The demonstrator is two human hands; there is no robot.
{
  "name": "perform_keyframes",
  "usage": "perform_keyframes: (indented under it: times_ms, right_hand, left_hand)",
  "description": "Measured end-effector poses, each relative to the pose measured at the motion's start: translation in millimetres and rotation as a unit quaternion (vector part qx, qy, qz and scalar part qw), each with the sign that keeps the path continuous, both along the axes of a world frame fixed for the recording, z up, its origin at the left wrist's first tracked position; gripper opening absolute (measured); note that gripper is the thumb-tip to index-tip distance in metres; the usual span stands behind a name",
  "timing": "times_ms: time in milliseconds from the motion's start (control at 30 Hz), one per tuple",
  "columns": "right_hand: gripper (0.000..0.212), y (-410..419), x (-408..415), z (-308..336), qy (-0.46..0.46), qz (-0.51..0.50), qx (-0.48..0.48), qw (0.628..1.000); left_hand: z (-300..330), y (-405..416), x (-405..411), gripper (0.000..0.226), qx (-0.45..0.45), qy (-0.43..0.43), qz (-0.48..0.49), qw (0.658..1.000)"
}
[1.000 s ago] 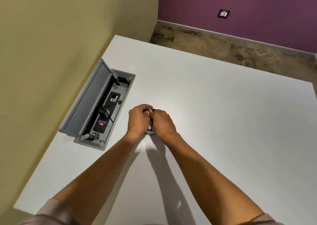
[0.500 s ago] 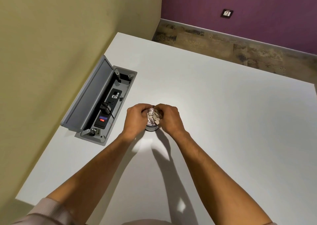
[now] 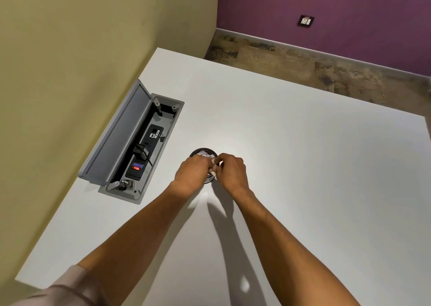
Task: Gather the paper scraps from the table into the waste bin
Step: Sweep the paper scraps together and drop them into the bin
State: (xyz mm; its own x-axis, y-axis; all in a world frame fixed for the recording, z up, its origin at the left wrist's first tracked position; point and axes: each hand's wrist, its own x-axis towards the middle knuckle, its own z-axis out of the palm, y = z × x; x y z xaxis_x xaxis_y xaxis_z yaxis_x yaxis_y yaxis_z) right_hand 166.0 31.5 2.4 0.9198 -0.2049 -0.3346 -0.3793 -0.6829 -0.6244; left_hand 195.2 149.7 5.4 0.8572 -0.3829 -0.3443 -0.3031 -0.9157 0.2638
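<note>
A small round dark waste bin [image 3: 202,151] stands on the white table [image 3: 303,165], with crumpled paper scraps [image 3: 205,154] showing inside its far rim. Both my hands hover over the bin's near side and cover most of it. My left hand [image 3: 191,175] has its fingers curled down over the bin's left part. My right hand [image 3: 231,171] pinches a bit of paper [image 3: 213,170] between its fingertips, just above the bin. What my left fingers hold is hidden.
An open grey cable box [image 3: 130,147] with a black power strip is set into the table at the left, its lid raised toward the olive wall. The table's far edge meets a wooden floor and a purple wall with a socket [image 3: 306,21].
The clump of scraps held up between both hands half a second ago has gone down into the bin. Both hands have sunk lower over the bin's rim.
</note>
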Motion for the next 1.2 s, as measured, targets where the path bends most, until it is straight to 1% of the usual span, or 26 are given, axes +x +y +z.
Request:
perform_keyframes:
  times_ms: [67, 133, 200, 267, 367, 500, 633, 700, 833, 900, 933, 1033, 1133, 1200]
  right_hand:
    - [0.011, -0.8, 0.5, -0.8, 0.005, -0.023, 0.025, 0.999]
    - [0.013, -3.4, -0.6, -2.5, 0.003, -0.034, 0.041, 0.999]
    - [0.016, -5.4, -2.4, -3.6, 0.000, -0.040, 0.065, 0.997]
    - [0.013, -5.9, -4.8, -3.7, -0.001, -0.039, 0.081, 0.996]
    - [0.014, -3.5, -7.2, -4.2, -0.005, -0.041, 0.087, 0.995]
    - [0.017, 1.5, -7.1, -3.7, -0.003, -0.071, 0.103, 0.992]
    - [0.018, -0.6, -9.2, -1.3, -0.002, -0.058, 0.094, 0.994]
    - [0.024, -4.2, -11.8, -1.4, 0.001, -0.051, 0.086, 0.995]
    - [0.026, -6.9, -19.0, 0.5, -0.015, -0.048, 0.073, 0.996]
    - [0.025, -7.5, -23.6, 1.5, -0.026, -0.050, 0.072, 0.996]
    - [0.025, -8.0, -26.3, 1.7, -0.031, -0.053, 0.074, 0.995]
    - [0.028, -10.8, -36.6, 0.5, -0.027, -0.065, 0.076, 0.995]
    - [0.030, -14.0, -47.2, -4.5, -0.028, -0.056, 0.069, 0.996]
    - [0.030, -13.9, -50.7, -6.0, -0.048, -0.030, 0.066, 0.996]
  left_hand:
    - [-0.5, -5.7, 7.8, 0.022, 0.038, 0.003, 0.002, 0.999]
    - [-3.1, -10.8, 13.6, 0.020, 0.056, 0.007, -0.003, 0.998]
    - [-5.6, -14.5, 17.7, 0.014, 0.046, 0.014, 0.001, 0.999]
    - [-7.6, -16.0, 20.7, 0.008, 0.035, 0.024, 0.007, 0.999]
    - [-10.5, -17.1, 21.5, 0.017, 0.029, 0.029, 0.016, 0.999]
    - [-6.9, -20.4, 21.1, 0.012, 0.031, 0.037, 0.018, 0.999]
    - [0.0, -18.8, 21.5, 0.009, 0.021, 0.043, 0.008, 0.999]
    - [3.0, -15.6, 20.5, 0.013, 0.018, 0.040, 0.007, 0.999]
    - [13.6, -9.3, 18.7, 0.028, 0.005, -0.006, 0.032, 0.999]
    - [17.7, -7.2, 17.4, 0.027, -0.022, -0.027, 0.056, 0.998]
    - [18.4, -7.2, 16.5, 0.023, -0.038, -0.029, 0.073, 0.996]
    - [15.5, -11.1, 10.0, 0.012, -0.047, -0.009, 0.096, 0.994]
    - [5.5, -18.8, 3.1, 0.013, -0.025, 0.014, 0.100, 0.995]
    - [-0.1, -21.6, 3.8, 0.017, -0.014, 0.016, 0.100, 0.995]
